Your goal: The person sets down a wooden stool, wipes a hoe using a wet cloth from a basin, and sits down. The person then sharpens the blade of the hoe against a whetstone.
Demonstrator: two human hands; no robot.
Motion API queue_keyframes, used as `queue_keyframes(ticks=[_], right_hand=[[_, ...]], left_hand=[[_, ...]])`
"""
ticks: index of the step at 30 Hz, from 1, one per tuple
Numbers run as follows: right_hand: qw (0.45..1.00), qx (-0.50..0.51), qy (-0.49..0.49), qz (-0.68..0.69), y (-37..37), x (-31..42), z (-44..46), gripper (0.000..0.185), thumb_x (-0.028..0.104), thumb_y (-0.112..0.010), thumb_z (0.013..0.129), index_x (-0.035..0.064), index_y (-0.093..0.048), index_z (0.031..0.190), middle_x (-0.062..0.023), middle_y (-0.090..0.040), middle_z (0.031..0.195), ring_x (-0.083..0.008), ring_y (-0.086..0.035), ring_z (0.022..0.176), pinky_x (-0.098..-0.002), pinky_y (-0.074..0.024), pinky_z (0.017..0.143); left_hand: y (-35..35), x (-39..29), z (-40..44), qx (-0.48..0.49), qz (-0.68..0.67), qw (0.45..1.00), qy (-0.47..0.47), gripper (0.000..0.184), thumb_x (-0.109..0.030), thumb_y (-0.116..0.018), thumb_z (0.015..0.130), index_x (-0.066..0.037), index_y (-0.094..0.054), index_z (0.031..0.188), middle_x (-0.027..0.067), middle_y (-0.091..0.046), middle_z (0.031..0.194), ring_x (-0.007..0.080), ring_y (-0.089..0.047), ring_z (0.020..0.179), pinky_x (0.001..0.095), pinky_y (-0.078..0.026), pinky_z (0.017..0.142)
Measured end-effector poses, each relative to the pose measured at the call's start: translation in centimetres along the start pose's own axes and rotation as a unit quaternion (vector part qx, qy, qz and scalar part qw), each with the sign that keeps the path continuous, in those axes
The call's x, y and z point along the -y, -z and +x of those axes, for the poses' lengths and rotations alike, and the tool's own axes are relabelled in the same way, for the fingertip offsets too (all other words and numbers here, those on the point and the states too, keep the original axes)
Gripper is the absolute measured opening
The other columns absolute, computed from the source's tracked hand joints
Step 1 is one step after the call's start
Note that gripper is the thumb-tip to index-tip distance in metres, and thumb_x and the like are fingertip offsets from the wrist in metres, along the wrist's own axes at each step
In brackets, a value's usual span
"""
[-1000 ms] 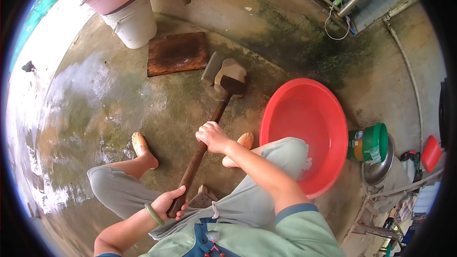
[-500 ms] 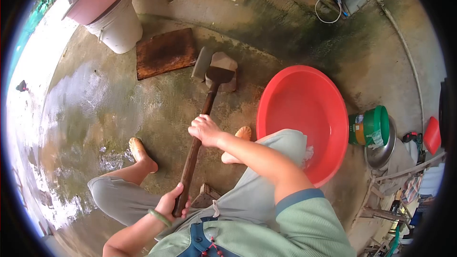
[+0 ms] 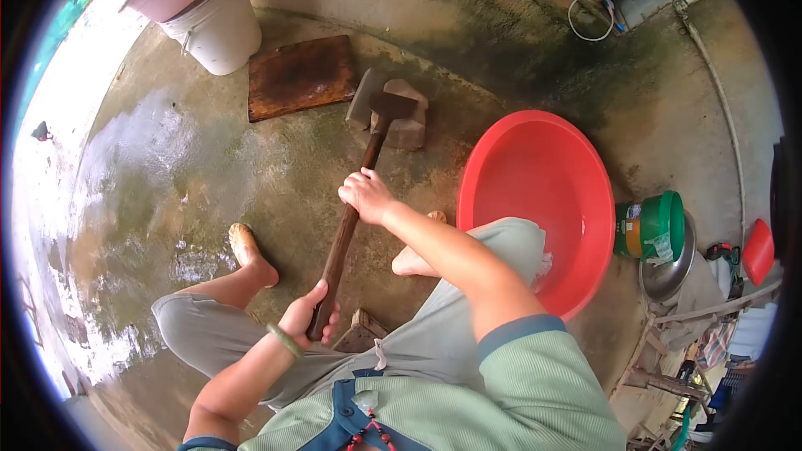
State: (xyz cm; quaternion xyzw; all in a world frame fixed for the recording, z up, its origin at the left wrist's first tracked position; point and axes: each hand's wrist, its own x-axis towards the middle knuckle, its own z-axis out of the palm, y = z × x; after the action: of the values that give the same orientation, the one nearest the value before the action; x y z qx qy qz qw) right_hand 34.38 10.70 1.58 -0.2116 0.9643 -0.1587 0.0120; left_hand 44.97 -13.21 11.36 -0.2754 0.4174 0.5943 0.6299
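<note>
A sledgehammer (image 3: 337, 260) with a dark metal head and long wooden handle slants away from me. My left hand (image 3: 306, 315), with a green bangle on the wrist, is closed around the butt of the handle. Further up, my right hand (image 3: 368, 195) wraps the handle from above. The head overlaps a brownish stone block (image 3: 409, 130) on the floor; whether they touch I cannot tell. A grey block (image 3: 361, 100) leans close to its left side. Just beyond lies a dark wooden board (image 3: 301, 79).
A large red basin (image 3: 535, 175) stands by my right knee, with a green bucket (image 3: 670, 225) and metal bowl (image 3: 671, 277) past it. Stacked buckets (image 3: 221, 33) are at the upper left. My bare feet rest on wet concrete; a small wooden stool (image 3: 359, 334) shows between my legs.
The view has shifted slightly, so the surroundings sit a little differently. Both hands keep their grip, and the hammer head still appears over the brownish block.
</note>
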Motion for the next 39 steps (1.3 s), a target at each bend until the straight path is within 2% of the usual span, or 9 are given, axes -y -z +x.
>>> queue_keyframes(ticks=[4,9,17,23,27,29,32,36,39], right_hand=[[1.0,0.023,0.011,-0.011,2.0,-2.3,1.5,0.01,0.009,-0.059,0.069,0.0154,-0.054,0.075,-0.0016,-0.056,0.086,-0.0198,-0.05,0.099,-0.0428,-0.0331,0.091],[0.999,-0.042,0.028,0.014,0.3,5.5,-2.3,0.01,0.008,-0.055,0.071,0.0127,-0.053,0.079,-0.0036,-0.053,0.085,-0.0201,-0.05,0.098,-0.0469,-0.0321,0.095],[0.999,0.047,-0.006,-0.008,1.5,-3.5,2.7,0.012,0.012,-0.061,0.068,0.0157,-0.054,0.077,-0.0011,-0.056,0.087,-0.0202,-0.05,0.099,-0.0454,-0.0324,0.093],[0.998,-0.058,0.008,-0.004,0.2,4.9,-2.9,0.016,0.007,-0.058,0.066,0.0138,-0.049,0.078,-0.001,-0.05,0.084,-0.0183,-0.048,0.099,-0.048,-0.032,0.093],[0.997,-0.079,-0.011,-0.008,-0.5,-1.1,0.5,0.01,0.011,-0.056,0.07,0.015,-0.049,0.075,-0.0013,-0.051,0.082,-0.02,-0.05,0.096,-0.0461,-0.0319,0.093],[0.999,0.016,-0.032,-0.015,1.7,-3.1,1.4,0.007,0.012,-0.055,0.073,0.0141,-0.054,0.08,-0.0019,-0.055,0.09,-0.019,-0.05,0.1,-0.045,-0.0325,0.094],[0.999,0.041,0.009,-0.022,2.6,-2.2,-0.5,0.009,0.011,-0.057,0.071,0.014,-0.053,0.079,-0.002,-0.055,0.088,-0.0191,-0.05,0.1,-0.0461,-0.0342,0.093],[1.0,-0.003,0.009,-0.015,1.2,2.2,-3.7,0.012,0.009,-0.057,0.069,0.0139,-0.051,0.079,-0.0021,-0.051,0.086,-0.0197,-0.049,0.1,-0.0472,-0.0316,0.096],[0.998,-0.02,-0.005,-0.061,0.0,0.1,-2.0,0.009,0.013,-0.055,0.073,0.013,-0.053,0.082,-0.0029,-0.053,0.088,-0.0195,-0.049,0.101,-0.0465,-0.0323,0.096]], left_hand=[[-1.9,-2.5,0.5,0.007,-0.026,0.999,-0.018,0.053,-0.056,-0.033,0.089,-0.005,-0.049,0.084,0.0041,-0.049,0.062,0.0158,-0.044,0.045,0.0306,-0.036,0.04],[-0.6,2.9,-6.2,-0.019,0.008,1.0,0.015,0.054,-0.054,-0.031,0.09,-0.004,-0.048,0.084,0.0078,-0.049,0.062,0.0203,-0.046,0.044,0.0336,-0.038,0.039],[-2.4,-4.2,0.4,0.01,-0.003,1.0,-0.02,0.052,-0.055,-0.035,0.089,-0.005,-0.047,0.083,0.0052,-0.048,0.062,0.0158,-0.044,0.045,0.029,-0.038,0.042],[-0.8,1.0,-5.1,-0.037,0.071,0.997,0.007,0.052,-0.053,-0.034,0.09,-0.004,-0.048,0.084,0.0055,-0.048,0.062,0.0167,-0.048,0.045,0.0307,-0.041,0.039],[-0.5,-2.7,-0.6,-0.062,0.095,0.993,-0.03,0.051,-0.052,-0.037,0.089,-0.004,-0.048,0.081,0.0051,-0.049,0.061,0.0156,-0.048,0.045,0.0297,-0.041,0.038],[-2.1,-4.0,1.2,-0.037,0.054,0.997,-0.028,0.051,-0.053,-0.036,0.089,-0.004,-0.047,0.08,0.0052,-0.048,0.062,0.0159,-0.048,0.046,0.0302,-0.04,0.038],[-3.7,-1.5,-0.6,0.031,-0.017,0.999,-0.006,0.052,-0.054,-0.035,0.089,-0.004,-0.047,0.08,0.0054,-0.048,0.062,0.0164,-0.049,0.047,0.0306,-0.041,0.039],[-2.8,2.1,-3.1,0.015,0.036,0.998,0.044,0.054,-0.057,-0.031,0.089,-0.006,-0.048,0.082,0.0055,-0.049,0.062,0.0176,-0.048,0.047,0.0315,-0.041,0.042],[-1.2,0.5,-0.1,-0.063,0.091,0.994,-0.013,0.05,-0.053,-0.036,0.089,-0.006,-0.048,0.079,0.0041,-0.049,0.06,0.0161,-0.047,0.045,0.0304,-0.041,0.039]])
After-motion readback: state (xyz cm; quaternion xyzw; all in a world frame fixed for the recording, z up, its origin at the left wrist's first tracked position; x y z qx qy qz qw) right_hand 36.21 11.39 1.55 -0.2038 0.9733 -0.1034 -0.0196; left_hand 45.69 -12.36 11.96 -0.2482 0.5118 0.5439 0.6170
